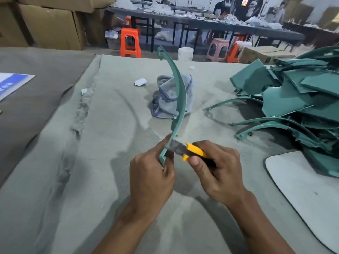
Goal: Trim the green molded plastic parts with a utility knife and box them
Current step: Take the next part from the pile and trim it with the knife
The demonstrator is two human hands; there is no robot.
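I'm trimming — left hand holds the curved green part, right hand grips the knife. Next — slide slowly.

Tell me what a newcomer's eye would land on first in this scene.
At centre, the left hand grips the lower end of a long curved green strip standing upright, while the right hand holds a yellow utility knife with its blade against it. At right lies a heap of green parts.
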